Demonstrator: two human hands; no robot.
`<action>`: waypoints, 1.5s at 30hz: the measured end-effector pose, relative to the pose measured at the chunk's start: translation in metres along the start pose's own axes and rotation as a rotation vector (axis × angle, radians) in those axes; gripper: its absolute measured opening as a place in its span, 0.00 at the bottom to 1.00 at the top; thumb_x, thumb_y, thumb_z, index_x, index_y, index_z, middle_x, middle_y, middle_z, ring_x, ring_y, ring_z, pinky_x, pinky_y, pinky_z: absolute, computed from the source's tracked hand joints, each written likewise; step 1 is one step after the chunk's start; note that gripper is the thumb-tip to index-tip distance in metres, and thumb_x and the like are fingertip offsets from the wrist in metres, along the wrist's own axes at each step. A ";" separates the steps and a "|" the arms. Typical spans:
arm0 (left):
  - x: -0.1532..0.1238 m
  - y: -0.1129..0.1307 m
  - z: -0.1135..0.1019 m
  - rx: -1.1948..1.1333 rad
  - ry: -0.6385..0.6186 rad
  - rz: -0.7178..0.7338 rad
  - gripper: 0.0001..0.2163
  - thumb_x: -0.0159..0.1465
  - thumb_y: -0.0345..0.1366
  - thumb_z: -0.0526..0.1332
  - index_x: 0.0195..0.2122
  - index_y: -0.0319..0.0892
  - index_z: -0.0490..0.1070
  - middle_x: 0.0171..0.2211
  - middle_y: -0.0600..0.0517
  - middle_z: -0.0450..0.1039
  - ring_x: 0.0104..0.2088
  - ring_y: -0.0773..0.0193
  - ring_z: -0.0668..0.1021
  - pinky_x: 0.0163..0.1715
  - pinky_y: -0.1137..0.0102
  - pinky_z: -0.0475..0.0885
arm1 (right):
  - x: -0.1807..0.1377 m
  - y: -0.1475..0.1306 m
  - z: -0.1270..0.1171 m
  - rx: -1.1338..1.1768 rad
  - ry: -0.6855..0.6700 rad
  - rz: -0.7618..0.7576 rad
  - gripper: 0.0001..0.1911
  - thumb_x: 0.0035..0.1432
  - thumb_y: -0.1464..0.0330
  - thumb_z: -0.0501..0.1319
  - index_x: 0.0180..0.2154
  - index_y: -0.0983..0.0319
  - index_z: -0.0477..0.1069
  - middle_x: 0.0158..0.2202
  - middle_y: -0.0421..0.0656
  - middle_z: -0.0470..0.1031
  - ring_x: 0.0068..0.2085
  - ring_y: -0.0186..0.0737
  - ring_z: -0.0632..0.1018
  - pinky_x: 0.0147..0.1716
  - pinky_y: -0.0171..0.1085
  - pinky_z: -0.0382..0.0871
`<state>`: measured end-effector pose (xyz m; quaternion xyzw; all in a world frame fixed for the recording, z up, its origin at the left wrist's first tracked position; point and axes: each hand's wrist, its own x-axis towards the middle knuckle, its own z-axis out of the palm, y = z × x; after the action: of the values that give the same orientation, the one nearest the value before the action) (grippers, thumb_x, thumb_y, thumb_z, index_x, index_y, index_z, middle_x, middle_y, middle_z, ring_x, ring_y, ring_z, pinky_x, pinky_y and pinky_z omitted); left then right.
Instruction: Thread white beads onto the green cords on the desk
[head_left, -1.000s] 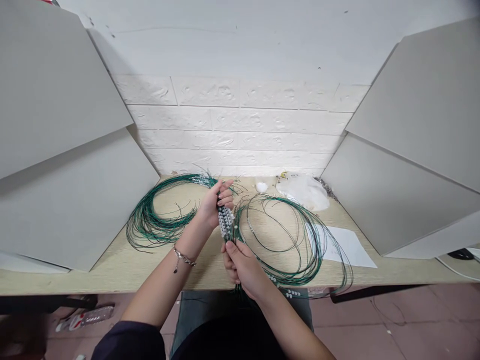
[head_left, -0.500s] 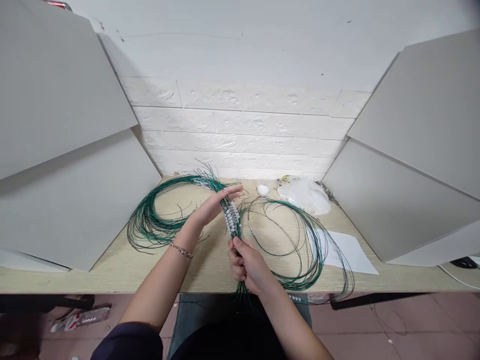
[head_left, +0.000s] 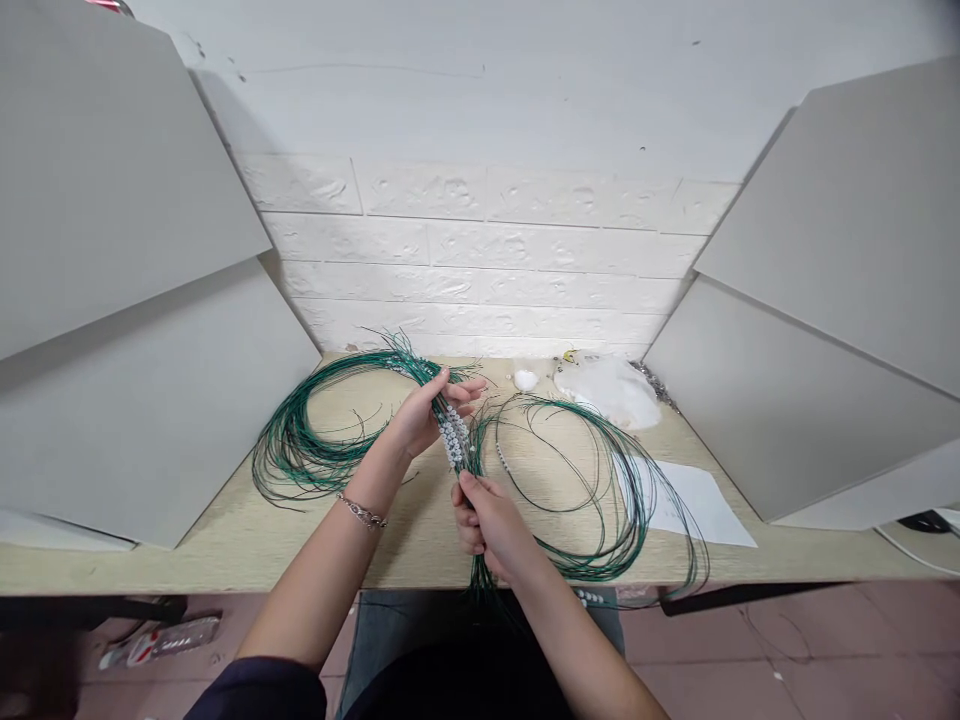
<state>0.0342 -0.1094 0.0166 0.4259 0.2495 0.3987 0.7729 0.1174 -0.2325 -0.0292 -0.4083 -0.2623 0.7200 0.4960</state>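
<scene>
Left hand [head_left: 424,420] has curled from flat to closed around the beads | right hand [head_left: 487,530] grips lower on the same bundle | thing: thin green wire strands strung with small white beads [head_left: 454,440], held above a pale wooden desk [head_left: 405,545], long loops [head_left: 296,465] lying either side | handling: light, springy, snag-prone; take hold at the beaded stretch
</scene>
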 end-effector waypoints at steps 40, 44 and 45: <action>0.000 -0.018 0.008 -0.222 -0.081 -0.371 0.25 0.58 0.52 0.47 0.35 0.33 0.68 0.10 0.63 0.42 0.08 0.78 0.49 0.05 0.82 0.48 | -0.011 -0.009 -0.063 -1.129 0.473 -0.756 0.10 0.60 0.64 0.43 0.35 0.61 0.59 0.24 0.39 0.64 0.24 0.33 0.65 0.26 0.32 0.55; -0.002 -0.025 0.011 -0.095 -0.054 -0.350 0.19 0.58 0.47 0.54 0.37 0.34 0.69 0.12 0.62 0.41 0.09 0.78 0.50 0.06 0.82 0.47 | -0.010 -0.009 -0.061 -1.137 0.444 -0.742 0.11 0.60 0.64 0.43 0.35 0.61 0.60 0.24 0.39 0.65 0.24 0.34 0.66 0.26 0.32 0.55; -0.003 -0.026 0.011 -0.057 -0.049 -0.340 0.17 0.57 0.44 0.56 0.38 0.34 0.70 0.12 0.62 0.42 0.09 0.79 0.50 0.07 0.82 0.47 | -0.010 -0.010 -0.061 -1.141 0.436 -0.746 0.11 0.60 0.64 0.43 0.35 0.61 0.60 0.24 0.39 0.66 0.24 0.34 0.66 0.26 0.32 0.55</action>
<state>0.0513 -0.1252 -0.0003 0.3652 0.2876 0.2585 0.8468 0.1757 -0.2400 -0.0505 -0.6217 -0.6152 0.1551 0.4594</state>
